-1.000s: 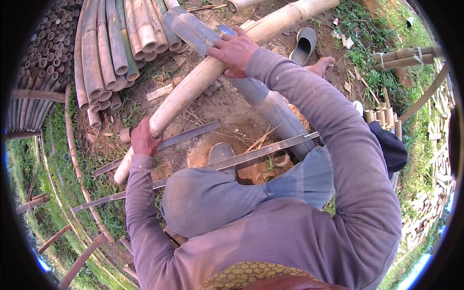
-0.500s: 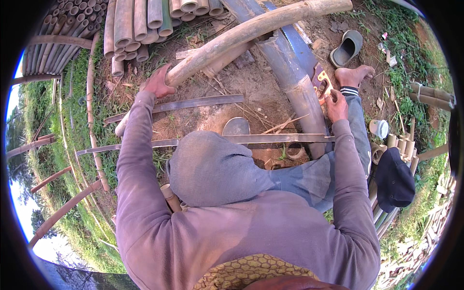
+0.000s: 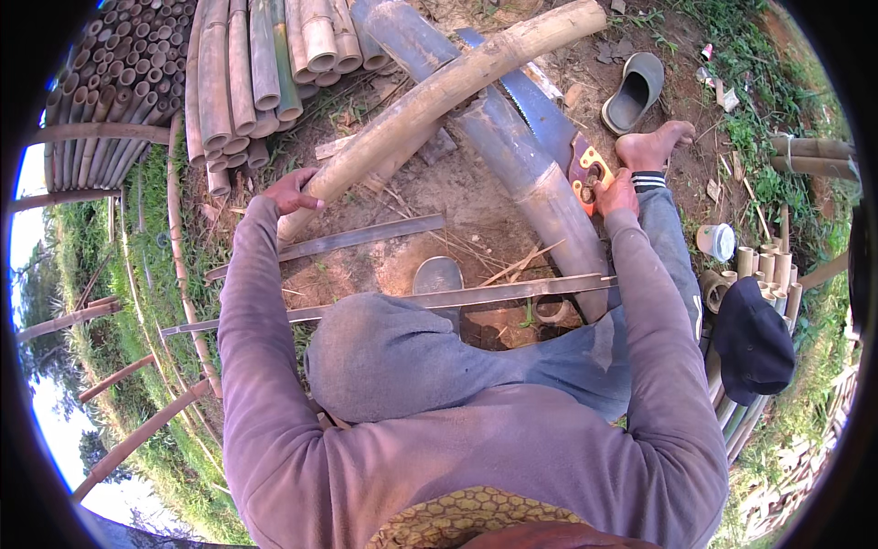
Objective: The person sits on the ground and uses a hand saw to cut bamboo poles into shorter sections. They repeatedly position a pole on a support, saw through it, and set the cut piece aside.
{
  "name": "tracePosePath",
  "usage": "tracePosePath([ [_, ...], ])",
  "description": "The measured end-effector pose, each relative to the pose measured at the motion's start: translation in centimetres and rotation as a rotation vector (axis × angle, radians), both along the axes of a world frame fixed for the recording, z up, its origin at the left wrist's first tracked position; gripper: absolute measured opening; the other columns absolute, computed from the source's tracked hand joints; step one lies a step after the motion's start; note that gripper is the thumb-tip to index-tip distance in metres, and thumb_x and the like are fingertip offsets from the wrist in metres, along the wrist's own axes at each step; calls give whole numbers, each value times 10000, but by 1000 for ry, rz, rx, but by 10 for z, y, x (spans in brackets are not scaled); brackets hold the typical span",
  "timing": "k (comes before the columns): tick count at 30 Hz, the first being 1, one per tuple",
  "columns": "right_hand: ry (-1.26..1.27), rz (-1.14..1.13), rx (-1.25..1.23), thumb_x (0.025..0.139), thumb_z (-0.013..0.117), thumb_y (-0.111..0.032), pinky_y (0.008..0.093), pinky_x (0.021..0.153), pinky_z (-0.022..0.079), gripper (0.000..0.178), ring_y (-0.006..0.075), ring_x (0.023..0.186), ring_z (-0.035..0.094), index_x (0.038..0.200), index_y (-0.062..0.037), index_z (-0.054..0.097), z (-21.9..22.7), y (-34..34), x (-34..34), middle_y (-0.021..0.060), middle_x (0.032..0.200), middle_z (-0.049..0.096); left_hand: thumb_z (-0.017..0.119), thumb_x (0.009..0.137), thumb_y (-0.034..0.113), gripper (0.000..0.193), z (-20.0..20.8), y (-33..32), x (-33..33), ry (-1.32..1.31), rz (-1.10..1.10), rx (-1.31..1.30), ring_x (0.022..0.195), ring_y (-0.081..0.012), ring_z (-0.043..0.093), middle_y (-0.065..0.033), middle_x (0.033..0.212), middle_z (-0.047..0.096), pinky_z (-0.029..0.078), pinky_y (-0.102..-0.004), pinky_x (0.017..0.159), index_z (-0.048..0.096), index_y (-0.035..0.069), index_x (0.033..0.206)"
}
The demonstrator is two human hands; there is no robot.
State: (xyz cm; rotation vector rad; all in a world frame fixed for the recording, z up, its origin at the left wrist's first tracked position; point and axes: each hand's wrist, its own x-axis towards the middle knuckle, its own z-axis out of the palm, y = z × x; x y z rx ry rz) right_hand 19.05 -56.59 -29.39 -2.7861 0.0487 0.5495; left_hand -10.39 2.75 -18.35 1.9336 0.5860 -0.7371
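A long, slightly curved bamboo pole (image 3: 412, 110) slants from near my left to the far right, resting across a thicker grey bamboo piece (image 3: 540, 188). My left hand (image 3: 294, 190) is closed round the pole's near left part. My right hand (image 3: 616, 194) is closed on the orange and brown handle of a hand saw (image 3: 540, 114). The saw's blade lies alongside the thick bamboo, its far end passing under the pole. In front of me a split bamboo strip (image 3: 476, 296) crosses over my legs, and another strip (image 3: 366, 238) lies on the ground beyond it.
Stacked bamboo poles (image 3: 247, 73) lie at the far left, with a larger pile (image 3: 128, 73) behind. On the right are a slip-on shoe (image 3: 633, 93), a white cup (image 3: 716, 241), short bamboo pieces (image 3: 773, 270) and a dark cap (image 3: 754, 343). My bare foot (image 3: 655, 145) rests beside the saw.
My left hand has drawn the pole toward the near left across the thick bamboo. My right hand now wraps more fully round the saw handle. The whole view has shifted slightly.
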Motion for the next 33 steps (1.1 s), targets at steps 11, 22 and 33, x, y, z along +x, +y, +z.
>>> tracePosePath([
  [11,62,-308,326,747,838,-309,430,1075,524,643,360,1257,679,1288,-7,666,-49,-11,6,239,1325,706,954,663,359,1019,1,-62,45,-127,-97,536,1287,-387,631,-207,1376,663,469,-439,1129,479,131,1535],
  [22,-139,61,407,900,785,-338,440,1007,546,530,343,1143,705,1291,10,700,-25,-49,-42,208,1242,729,912,760,514,964,-21,-52,-22,-250,-2,761,1294,-404,622,-194,1417,641,488,-477,1116,476,152,1540],
  [33,-361,506,637,948,759,-205,413,985,532,417,303,1111,673,1309,-16,674,106,40,-109,171,1245,691,885,765,587,945,172,-88,21,-587,51,721,1169,-335,702,-212,1244,720,554,-457,1022,554,37,1459],
])
